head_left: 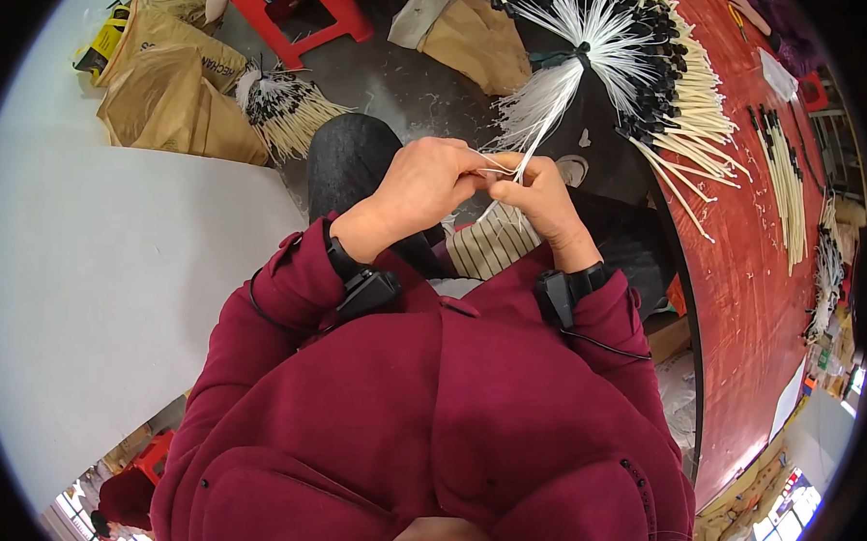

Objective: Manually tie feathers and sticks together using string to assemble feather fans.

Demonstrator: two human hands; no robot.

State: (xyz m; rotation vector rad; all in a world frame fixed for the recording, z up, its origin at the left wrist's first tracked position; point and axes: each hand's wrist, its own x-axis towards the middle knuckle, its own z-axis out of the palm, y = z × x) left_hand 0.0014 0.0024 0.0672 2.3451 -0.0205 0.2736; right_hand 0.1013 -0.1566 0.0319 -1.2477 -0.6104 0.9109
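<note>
While aslant inward, left hand near right hand

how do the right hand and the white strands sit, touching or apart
Touching. The head view shows the white strands running down into the right hand, meeting its thumb and fingers.

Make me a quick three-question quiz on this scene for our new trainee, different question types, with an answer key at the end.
1. Multiple choice: on which side of the person is the red table? A) left B) right
2. True or false: the left hand and right hand are held wide apart.
3. Fill in the blank: the thin strands running down to the hands are coloured ____.

Key:
1. B
2. False; they are close together.
3. White
</note>
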